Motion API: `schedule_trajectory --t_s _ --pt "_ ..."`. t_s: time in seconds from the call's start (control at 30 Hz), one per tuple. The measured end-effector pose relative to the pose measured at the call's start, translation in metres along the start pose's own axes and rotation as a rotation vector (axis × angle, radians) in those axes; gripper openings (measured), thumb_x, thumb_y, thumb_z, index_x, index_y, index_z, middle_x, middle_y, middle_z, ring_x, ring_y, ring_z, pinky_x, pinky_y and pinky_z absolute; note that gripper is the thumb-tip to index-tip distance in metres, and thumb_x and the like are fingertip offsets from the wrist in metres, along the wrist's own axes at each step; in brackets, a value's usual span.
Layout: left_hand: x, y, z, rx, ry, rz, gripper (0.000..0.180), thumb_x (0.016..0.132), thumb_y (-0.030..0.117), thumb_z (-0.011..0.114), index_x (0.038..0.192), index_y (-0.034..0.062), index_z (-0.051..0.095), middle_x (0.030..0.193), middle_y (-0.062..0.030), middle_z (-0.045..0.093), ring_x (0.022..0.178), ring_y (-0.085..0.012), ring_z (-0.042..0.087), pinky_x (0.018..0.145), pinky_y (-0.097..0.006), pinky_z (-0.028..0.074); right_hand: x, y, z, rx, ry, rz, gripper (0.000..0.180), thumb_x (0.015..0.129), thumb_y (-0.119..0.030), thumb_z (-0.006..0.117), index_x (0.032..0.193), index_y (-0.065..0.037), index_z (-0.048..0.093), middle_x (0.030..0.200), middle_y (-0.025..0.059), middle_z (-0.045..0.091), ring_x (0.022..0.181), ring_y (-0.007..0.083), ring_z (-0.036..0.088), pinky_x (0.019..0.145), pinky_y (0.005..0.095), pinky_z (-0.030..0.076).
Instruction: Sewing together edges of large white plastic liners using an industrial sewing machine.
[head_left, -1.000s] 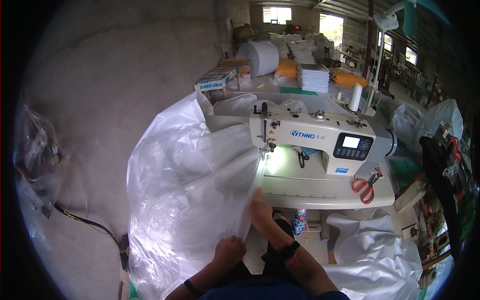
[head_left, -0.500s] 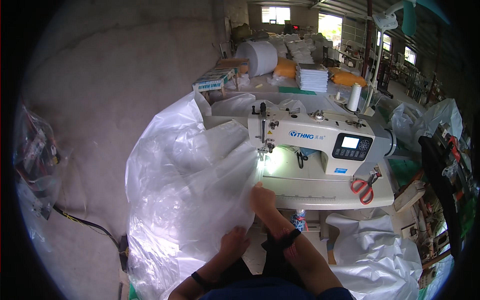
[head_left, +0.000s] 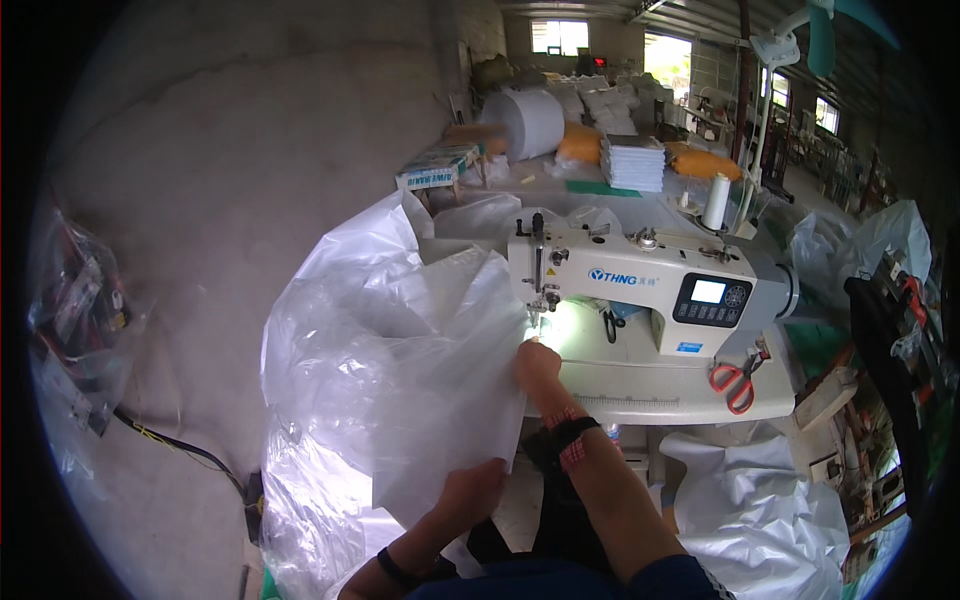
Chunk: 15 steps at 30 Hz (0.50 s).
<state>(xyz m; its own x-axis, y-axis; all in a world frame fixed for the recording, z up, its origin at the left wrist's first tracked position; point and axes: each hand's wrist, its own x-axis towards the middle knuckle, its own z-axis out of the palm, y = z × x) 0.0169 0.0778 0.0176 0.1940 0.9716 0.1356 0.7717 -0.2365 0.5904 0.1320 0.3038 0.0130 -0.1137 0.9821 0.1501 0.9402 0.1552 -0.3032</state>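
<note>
Beside the lit needle of a white sewing machine (head_left: 625, 272), my right grip (head_left: 538, 366) is closed on the edge of a white plastic sheet (head_left: 430, 350), which billows left of the machine head; my left grip (head_left: 474, 494) pinches its lower corner. An uneven pull could pucker the slick film, and fingers straying too far forward could meet the needle. Red-handled scissors (head_left: 735, 388) lie on the pale tabletop (head_left: 590, 372); a grey wall (head_left: 250, 130) flanks the workshop.
</note>
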Motion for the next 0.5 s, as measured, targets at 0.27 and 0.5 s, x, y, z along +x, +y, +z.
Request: schedule_trajectory --t_s 0.27,0.5 --pt "-0.019 -0.005 -0.061 -0.227 0.241 0.108 0.013 0.075 0.006 0.07 0.086 0.0055 0.062 0.085 -0.0098 0.063 0.077 -0.0235 0.064 0.065 -0.031 0.051 -0.112 0.026 0.005 0.415 0.022 -0.002 0.028 0.078 -0.011 0.053 0.101 0.004 0.049 0.087 0.0227 0.063 0.076 0.0375 0.064 0.067 0.0422 0.052" --pt "0.036 -0.102 -0.108 0.081 0.534 0.041 0.028 0.088 0.021 0.056 0.11 0.0044 0.058 0.112 -0.0173 0.056 0.1 -0.034 0.056 0.088 -0.039 0.044 -0.201 0.062 0.056 0.972 -0.851 0.364 0.033 0.08 -0.021 0.066 0.103 0.003 0.063 0.093 0.0112 0.065 0.078 0.0186 0.064 0.065 0.032 0.053"
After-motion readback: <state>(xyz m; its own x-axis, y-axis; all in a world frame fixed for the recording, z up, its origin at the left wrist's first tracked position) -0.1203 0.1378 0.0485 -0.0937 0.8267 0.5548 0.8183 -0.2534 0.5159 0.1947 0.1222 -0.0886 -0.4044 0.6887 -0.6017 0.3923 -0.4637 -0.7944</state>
